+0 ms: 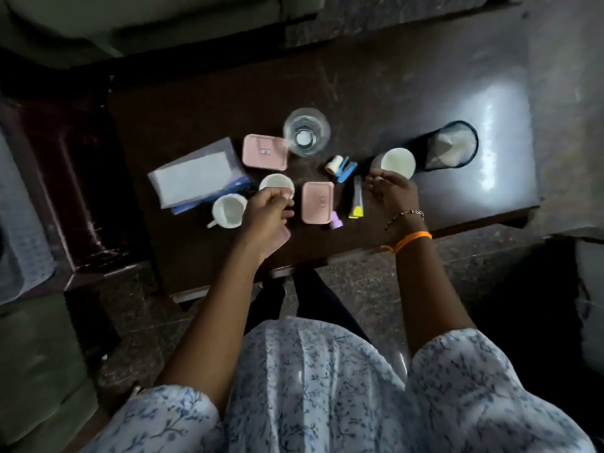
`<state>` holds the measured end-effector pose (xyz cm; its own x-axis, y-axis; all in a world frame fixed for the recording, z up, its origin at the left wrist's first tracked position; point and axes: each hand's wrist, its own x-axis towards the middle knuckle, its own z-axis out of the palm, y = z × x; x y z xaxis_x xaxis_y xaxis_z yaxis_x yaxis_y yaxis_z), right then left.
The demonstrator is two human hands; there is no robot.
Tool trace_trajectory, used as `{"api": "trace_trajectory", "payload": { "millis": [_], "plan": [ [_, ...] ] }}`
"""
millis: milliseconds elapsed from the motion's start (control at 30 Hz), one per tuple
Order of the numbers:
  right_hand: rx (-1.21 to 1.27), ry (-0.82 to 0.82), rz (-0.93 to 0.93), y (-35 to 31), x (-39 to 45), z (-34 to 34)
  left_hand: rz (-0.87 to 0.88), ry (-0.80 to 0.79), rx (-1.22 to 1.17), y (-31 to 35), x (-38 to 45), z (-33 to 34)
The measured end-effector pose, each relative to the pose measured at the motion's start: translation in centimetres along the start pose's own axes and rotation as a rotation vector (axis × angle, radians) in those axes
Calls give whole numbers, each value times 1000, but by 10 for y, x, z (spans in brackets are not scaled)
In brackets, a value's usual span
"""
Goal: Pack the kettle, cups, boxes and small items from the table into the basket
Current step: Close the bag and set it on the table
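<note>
- Dark table (376, 93), seen from above; items clustered at its middle.
- Far left: clear flat pouch (196, 176) with a white sheet inside, long axis running left-low to right-high.
- White cup (228, 210) upright, mouth up, handle pointing down-left toward the near table edge.
- Left hand (266, 217), fingers curled onto the near rim of a second white cup (276, 184), pinching it. A pink edge shows under this wrist; cannot tell what it is.
- Pink box (264, 151) lying flat behind; another pink box (317, 202) flat, long axis near-to-far.
- Glass kettle (306, 132) upright, just beside the far box.
- Small items: white roll (333, 165), blue stapler (345, 170), yellow-tipped marker (356, 199) pointing near-to-far.
- Right hand (392, 191), fingers curled at the near rim of a third white cup (397, 162); grip unclear.
- Black mesh basket (451, 145), tilted rightward.
</note>
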<state>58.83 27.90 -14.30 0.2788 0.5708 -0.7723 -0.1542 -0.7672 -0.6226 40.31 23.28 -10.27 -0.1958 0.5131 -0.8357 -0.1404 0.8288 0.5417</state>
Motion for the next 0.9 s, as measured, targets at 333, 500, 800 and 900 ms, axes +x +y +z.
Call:
{"api": "trace_trajectory", "payload": {
  "millis": [333,500,800,900],
  "plan": [
    [-506,468,-386,-44,70,-87,-4,-119,216,12,23,74],
    [-891,301,-270,-57,107,-95,-12,-141,265,14,35,85],
    [-1030,385,-441,-62,114,-84,-18,-119,257,24,47,74],
    [-985,410,-645,-70,102,-60,-14,-69,232,25,51,63]
  ]
}}
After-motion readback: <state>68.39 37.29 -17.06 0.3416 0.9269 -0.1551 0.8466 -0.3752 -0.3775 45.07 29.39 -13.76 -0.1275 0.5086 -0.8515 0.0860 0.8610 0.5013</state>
